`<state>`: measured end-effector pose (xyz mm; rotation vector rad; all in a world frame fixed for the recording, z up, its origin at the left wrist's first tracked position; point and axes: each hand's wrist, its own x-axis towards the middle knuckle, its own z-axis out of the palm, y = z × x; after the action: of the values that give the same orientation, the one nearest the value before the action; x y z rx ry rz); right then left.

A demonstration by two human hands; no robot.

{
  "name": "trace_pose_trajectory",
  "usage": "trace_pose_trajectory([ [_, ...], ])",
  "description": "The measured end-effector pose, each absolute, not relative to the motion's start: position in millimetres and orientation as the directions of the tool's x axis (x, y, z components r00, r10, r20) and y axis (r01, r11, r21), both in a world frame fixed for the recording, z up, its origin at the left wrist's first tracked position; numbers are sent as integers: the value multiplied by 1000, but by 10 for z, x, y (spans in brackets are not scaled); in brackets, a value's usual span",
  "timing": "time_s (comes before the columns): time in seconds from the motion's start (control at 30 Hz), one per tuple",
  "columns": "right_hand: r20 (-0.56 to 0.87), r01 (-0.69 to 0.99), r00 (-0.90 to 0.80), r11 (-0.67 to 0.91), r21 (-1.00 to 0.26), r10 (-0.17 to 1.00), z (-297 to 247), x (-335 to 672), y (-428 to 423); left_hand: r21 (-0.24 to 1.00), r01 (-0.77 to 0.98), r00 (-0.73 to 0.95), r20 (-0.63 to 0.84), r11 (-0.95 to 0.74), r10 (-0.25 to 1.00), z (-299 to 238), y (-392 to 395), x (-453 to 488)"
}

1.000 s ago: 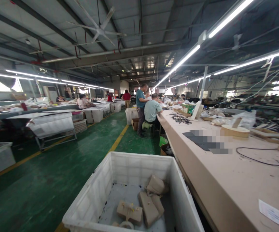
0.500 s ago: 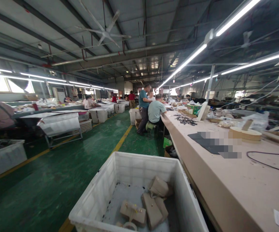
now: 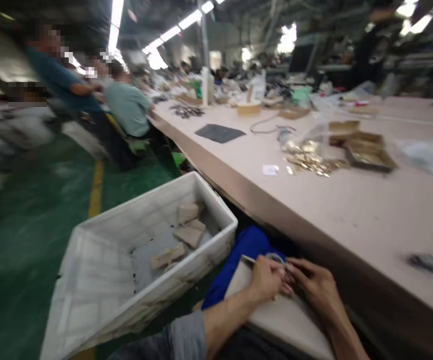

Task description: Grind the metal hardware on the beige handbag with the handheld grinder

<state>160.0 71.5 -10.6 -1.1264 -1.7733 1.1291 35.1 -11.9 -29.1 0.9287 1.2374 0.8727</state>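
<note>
Low in the view, beside the table's edge, my two hands meet over a beige, flat-sided piece (image 3: 287,320) that looks like a bag. My left hand (image 3: 267,280) is closed, its fingertips bunched near the top of the piece. From the right, my right hand (image 3: 316,282) reaches in with thumb and fingers pinched together against the left fingertips. What the fingertips hold is small, blurred and partly hidden. A pale ring-shaped part (image 3: 275,257) shows just behind them. Blue cloth (image 3: 246,250) lies beneath and behind the beige piece.
A white plastic bin (image 3: 100,240) on the left holds several beige pieces (image 3: 190,232). On the long table (image 3: 325,210) lie gold metal parts (image 3: 308,157), an open cardboard box (image 3: 370,150), a dark sheet (image 3: 220,132) and a tape roll (image 3: 249,108). Two co-workers (image 3: 126,102) are farther off.
The view has swung down and to the right. Both my hands, the beige piece and the blue cloth have come into view, and the bin now appears farther left.
</note>
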Motion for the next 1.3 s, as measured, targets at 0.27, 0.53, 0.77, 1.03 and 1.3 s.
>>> trace_pose_trajectory([
  [0.27, -69, 44, -209, -61, -997, 976, -456, 2165, 159, 837, -302, 239, -397, 456, 886, -477, -54, 453],
  [0.53, -62, 30, -261, -56, -998, 963, -460, 2180, 181, 836, -318, 219, -394, 447, 893, -462, -68, 457],
  [0.77, 7, 151, -390, 72, -986, 921, -399, 2261, 250, 846, -293, 194, -403, 445, 894, -434, -76, 437],
  [1.03, 28, 145, -436, 101, -984, 900, -437, 2305, 253, 851, -276, 202, -403, 446, 893, -365, -101, 426],
  [1.3, 5, 112, -461, 64, -992, 887, -474, 2329, 269, 860, -258, 231, -387, 440, 893, -380, -114, 433],
])
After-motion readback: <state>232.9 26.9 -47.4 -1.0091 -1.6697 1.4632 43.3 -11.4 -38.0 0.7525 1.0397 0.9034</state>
